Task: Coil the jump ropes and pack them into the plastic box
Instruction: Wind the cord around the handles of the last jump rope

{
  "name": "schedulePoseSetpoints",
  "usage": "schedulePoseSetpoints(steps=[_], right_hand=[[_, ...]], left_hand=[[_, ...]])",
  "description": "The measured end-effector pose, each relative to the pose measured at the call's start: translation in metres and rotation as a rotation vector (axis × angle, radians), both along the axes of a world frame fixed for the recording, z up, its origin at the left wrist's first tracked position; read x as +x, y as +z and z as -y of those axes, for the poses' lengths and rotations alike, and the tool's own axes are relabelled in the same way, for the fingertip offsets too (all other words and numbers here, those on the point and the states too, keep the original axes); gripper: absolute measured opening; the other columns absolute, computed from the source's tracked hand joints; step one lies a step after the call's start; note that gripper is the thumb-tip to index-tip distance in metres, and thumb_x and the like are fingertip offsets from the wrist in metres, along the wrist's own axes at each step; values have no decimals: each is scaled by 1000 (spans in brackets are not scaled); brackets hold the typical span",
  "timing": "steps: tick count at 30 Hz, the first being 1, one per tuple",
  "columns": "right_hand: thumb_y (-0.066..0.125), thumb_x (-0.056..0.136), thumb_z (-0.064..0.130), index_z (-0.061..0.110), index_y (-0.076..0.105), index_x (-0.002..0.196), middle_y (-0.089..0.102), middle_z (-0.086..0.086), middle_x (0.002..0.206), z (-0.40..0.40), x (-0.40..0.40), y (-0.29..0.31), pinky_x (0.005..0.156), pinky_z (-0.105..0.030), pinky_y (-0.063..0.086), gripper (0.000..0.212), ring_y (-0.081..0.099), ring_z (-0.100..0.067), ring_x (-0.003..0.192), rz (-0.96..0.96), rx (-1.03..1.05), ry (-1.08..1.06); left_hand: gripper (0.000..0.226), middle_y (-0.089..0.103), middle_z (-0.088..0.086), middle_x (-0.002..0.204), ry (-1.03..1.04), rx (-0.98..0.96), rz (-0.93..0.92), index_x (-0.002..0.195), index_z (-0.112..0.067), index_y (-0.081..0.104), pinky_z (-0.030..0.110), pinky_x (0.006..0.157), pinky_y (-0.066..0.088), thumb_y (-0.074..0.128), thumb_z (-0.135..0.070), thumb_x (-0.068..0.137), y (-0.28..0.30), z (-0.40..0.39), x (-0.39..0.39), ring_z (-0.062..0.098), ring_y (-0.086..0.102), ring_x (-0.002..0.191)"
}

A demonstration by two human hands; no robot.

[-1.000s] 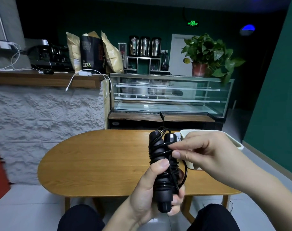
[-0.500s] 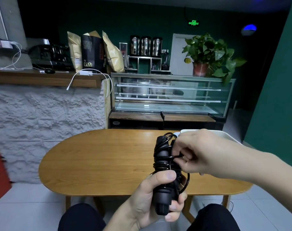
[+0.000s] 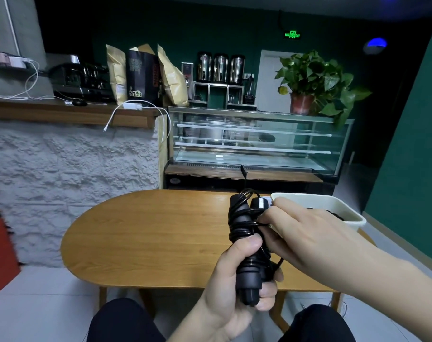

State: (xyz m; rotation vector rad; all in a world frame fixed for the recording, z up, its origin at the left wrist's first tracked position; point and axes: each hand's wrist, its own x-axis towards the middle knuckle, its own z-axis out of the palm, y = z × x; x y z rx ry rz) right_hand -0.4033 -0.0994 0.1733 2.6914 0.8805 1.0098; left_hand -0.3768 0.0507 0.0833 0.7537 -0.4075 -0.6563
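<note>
Above the near edge of the wooden table (image 3: 148, 238), we are gripping the jump rope (image 3: 244, 233) handles upright in our left hand (image 3: 232, 290) so our right hand (image 3: 306, 235) is pinching cord taut around them; the plastic box (image 3: 333, 206) is waiting just beyond.

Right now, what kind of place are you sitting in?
Probably a café or bakery: there is a glass display case, a coffee machine on the counter, and three metal urns.

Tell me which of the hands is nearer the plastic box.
Right. The right hand reaches in front of the plastic box; the left hand is lower, gripping the jump rope handles.
</note>
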Motion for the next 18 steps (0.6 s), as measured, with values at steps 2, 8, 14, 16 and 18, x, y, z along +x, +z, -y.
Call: schedulePoseSetpoints(steps=[2,8,14,16,18], right_hand=[[43,96,31,14,60,87,50,2,77,1,-1,-2,36,-32,37,26,45,-23,45,-11,30,18],[50,90,24,19,58,92,38,17,80,15,0,7,53,-17,35,9,37,-5,62,-290,121,139],[58,97,23,24,71,99,58,13,95,22,10,37,59,-13,42,14,57,-5,73,-362,-166,138],[67,95,25,29,76,96,55,18,89,19,9,45,57,-8,41,10,58,3,71,-428,-109,158],[73,89,19,25,80,88,52,23,80,16,8,50,53,2,37,9,55,17,69,-488,17,153]], left_hand=[[40,55,18,73,20,0,-26,83,-9,66,19,38,27,80,-43,68,1,1,-1,15,39,43],[38,52,15,67,39,102,3,79,-14,66,20,41,18,82,-45,64,3,0,1,14,37,41],[31,55,10,68,-39,170,60,80,-19,74,23,43,17,76,-48,70,4,0,4,12,38,45],[32,56,11,69,-62,176,80,80,-16,74,21,40,21,76,-47,72,3,0,2,13,39,45],[33,56,13,69,-65,185,88,81,-14,74,19,38,24,77,-46,72,2,0,1,13,41,44]])
